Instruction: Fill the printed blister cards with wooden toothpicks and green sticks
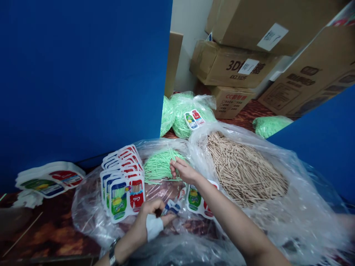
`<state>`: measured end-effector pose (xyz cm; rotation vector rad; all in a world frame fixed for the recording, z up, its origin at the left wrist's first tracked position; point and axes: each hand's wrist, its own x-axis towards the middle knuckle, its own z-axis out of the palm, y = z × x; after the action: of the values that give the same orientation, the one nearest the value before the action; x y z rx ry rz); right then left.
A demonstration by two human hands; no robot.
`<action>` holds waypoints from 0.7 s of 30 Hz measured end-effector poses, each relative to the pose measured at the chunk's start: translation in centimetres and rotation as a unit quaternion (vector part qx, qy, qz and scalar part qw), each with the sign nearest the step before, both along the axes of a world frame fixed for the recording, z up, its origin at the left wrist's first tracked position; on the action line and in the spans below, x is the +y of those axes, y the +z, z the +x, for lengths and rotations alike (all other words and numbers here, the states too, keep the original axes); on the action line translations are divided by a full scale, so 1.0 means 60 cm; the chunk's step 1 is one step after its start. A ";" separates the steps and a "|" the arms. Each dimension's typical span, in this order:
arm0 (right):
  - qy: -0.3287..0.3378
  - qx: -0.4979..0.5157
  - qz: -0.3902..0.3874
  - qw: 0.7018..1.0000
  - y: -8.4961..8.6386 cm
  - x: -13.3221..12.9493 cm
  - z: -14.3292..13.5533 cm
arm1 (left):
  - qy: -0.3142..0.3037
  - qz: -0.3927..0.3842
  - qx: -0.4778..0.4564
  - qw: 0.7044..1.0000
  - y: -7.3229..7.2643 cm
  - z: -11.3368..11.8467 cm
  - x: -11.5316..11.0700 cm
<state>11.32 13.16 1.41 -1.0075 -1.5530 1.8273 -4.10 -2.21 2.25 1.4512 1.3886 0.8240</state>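
Green sticks lie heaped on clear plastic in front of me, between a row of printed cards and a larger heap of brown sticks. My right hand, mostly closed at the pile's right edge, pinches a few green ones. My left hand, curled nearer to me, grips a small blue-and-white piece by its edge

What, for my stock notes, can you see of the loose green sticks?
The green sticks are thin, straight and pale, perhaps paper, lying in a low, loose heap, many crosswise, others askew. They sit amid clear plastic, between the fanned cards and the tan sticks. The right hand is at the heap's right edge, seemingly pinching a few.
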 end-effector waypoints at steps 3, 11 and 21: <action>-0.049 0.019 0.086 0.995 0.032 -0.005 0.009 | 0.017 0.023 0.017 0.999 -0.002 -0.005 0.007; 0.139 -0.487 0.322 0.800 0.033 -0.004 0.010 | -0.037 0.052 0.053 0.997 0.001 -0.004 -0.006; 0.186 -0.611 0.357 0.682 -0.032 0.004 -0.017 | -0.026 0.049 0.019 0.998 -0.009 -0.006 -0.014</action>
<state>10.33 13.41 -0.50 -1.6368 -3.0441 0.2721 -4.44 -3.02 1.73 1.5788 1.3487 0.8469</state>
